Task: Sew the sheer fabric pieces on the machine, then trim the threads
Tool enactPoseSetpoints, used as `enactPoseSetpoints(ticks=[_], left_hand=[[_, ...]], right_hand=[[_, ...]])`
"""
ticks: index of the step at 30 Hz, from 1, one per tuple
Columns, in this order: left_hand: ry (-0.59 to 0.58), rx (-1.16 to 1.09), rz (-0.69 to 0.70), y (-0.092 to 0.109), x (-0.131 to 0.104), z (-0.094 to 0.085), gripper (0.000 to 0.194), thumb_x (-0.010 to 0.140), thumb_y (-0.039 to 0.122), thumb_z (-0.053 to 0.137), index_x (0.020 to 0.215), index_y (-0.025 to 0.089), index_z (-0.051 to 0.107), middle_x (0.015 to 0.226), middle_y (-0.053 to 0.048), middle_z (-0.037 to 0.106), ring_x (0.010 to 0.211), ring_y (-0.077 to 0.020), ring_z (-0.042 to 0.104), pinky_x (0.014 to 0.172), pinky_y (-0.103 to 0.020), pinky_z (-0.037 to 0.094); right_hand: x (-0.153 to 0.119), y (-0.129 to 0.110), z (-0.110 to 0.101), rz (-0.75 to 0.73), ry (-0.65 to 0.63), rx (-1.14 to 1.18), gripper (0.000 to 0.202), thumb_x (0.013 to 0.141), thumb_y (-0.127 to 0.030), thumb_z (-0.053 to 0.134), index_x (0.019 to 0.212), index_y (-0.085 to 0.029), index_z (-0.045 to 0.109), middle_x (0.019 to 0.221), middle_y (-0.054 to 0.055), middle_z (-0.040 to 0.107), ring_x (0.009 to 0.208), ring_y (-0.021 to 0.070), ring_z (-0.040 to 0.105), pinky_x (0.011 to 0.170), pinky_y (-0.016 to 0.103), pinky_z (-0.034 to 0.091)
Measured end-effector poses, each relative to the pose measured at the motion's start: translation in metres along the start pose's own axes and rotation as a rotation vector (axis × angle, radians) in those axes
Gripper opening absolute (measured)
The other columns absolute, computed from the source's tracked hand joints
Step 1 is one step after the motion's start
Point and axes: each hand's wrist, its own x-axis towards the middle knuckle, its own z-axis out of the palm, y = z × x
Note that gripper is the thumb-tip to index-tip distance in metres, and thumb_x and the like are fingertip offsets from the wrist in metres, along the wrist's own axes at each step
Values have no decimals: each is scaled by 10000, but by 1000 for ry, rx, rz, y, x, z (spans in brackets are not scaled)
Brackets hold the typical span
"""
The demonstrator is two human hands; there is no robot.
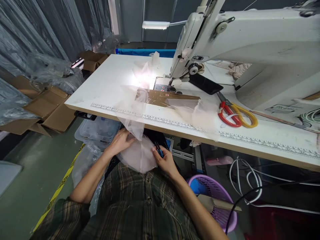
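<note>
A piece of sheer pale pink fabric (136, 155) lies over my lap, with a seam down its middle, and a strip of it runs up over the table edge. My left hand (122, 141) grips its left side, fingers bent over the cloth. At the right side, my right hand (165, 161) is closed around small blue-handled thread snips (159, 150), their dark tips pointing up, with its fingers touching the fabric's edge. Above my hands stands a white sewing machine (240, 36), its needle area by a brown plate (160, 97).
Red-and-yellow-handled scissors (233, 115) and a black tray (205, 84) lie on the white table (100, 80). More sheer fabric (195, 111) rests near the front edge. Below right is a purple basket (228, 200) beside looped cables (246, 180). Cardboard boxes (50, 106) stand left.
</note>
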Motion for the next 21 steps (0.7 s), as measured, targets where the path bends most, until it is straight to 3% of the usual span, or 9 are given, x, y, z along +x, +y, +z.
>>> enactPoseSetpoints(ticks=[3,7,10,12,16,21], left_hand=[[73,137,51,-3,0,22,236,852,240,547,1029,159,681,1131,-119,654,1086,-291,594,943,-441,468],[-105,90,229,1,-20,47,443,888,350,539,1286,158,562,1374,-118,513,1250,-280,504,1050,-397,423],[-217,151,312,4,-32,60,622,825,406,629,1377,166,470,1447,-137,424,1322,-324,420,1113,-460,344],[-229,214,344,5,-37,65,669,802,417,658,1388,167,451,1436,-159,432,1330,-349,402,1118,-522,311],[-125,244,437,10,-41,65,615,832,397,622,1378,174,449,1390,-157,488,1287,-354,457,1083,-537,363],[202,148,561,18,-42,45,295,874,217,549,1165,207,598,1103,-111,665,1052,-284,635,961,-435,505]], right_hand=[[10,13,1,10,56,-55,399,830,-550,510,785,-161,591,711,18,575,658,158,499,588,242,401],[9,19,-3,19,59,-118,393,802,-554,524,746,-176,617,657,26,616,593,176,544,536,255,414],[10,12,-9,12,160,-163,392,807,-530,515,891,-168,639,813,89,687,718,238,626,646,315,470],[13,2,-13,-11,232,-176,424,828,-527,486,976,-154,625,917,129,695,818,264,642,739,355,482],[25,-35,-10,-176,210,-73,398,840,-511,509,970,-159,641,917,112,697,818,233,644,771,336,494],[40,-76,14,-218,115,119,367,781,-512,609,831,-152,655,688,36,632,610,167,572,590,276,480]])
